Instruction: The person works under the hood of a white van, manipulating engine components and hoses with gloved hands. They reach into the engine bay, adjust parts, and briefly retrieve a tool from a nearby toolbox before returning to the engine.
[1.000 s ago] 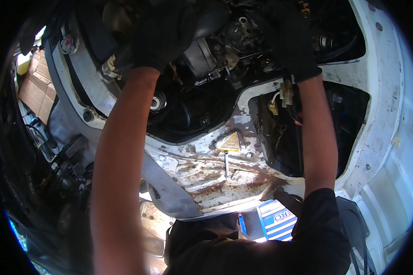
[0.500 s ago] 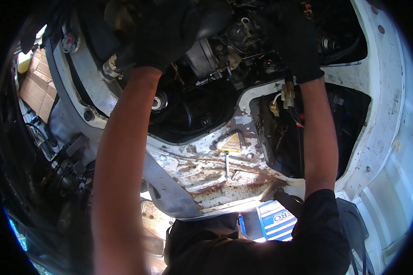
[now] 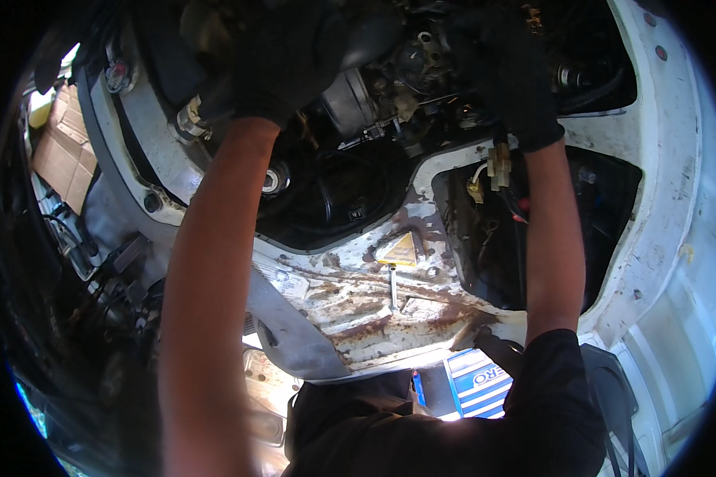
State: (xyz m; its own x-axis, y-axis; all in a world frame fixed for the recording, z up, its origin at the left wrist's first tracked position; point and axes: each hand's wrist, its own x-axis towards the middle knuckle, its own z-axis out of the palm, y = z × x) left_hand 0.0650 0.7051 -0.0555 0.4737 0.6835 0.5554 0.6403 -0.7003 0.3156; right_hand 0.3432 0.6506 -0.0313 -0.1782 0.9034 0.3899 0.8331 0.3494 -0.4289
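We have both black-gloved hands, left hand (image 3: pixel 282 60) and right hand (image 3: pixel 505 75), closed on the grimy dark engine assembly (image 3: pixel 382 71), still seated deep in the rusty white engine bay (image 3: pixel 350 306), not lifted free.

Hard daylight is striking the rusty white panel (image 3: pixel 422 294) well below the fingers, glaring off its paint on the right. Around the gloved left hand (image 3: pixel 282 60) and right hand (image 3: pixel 505 75) the engine cavity is sinking into deep shadow, swallowing detail. The near left forearm (image 3: pixel 207 302) is blurring softly. Fisheye distortion is bending edges toward the black rim.
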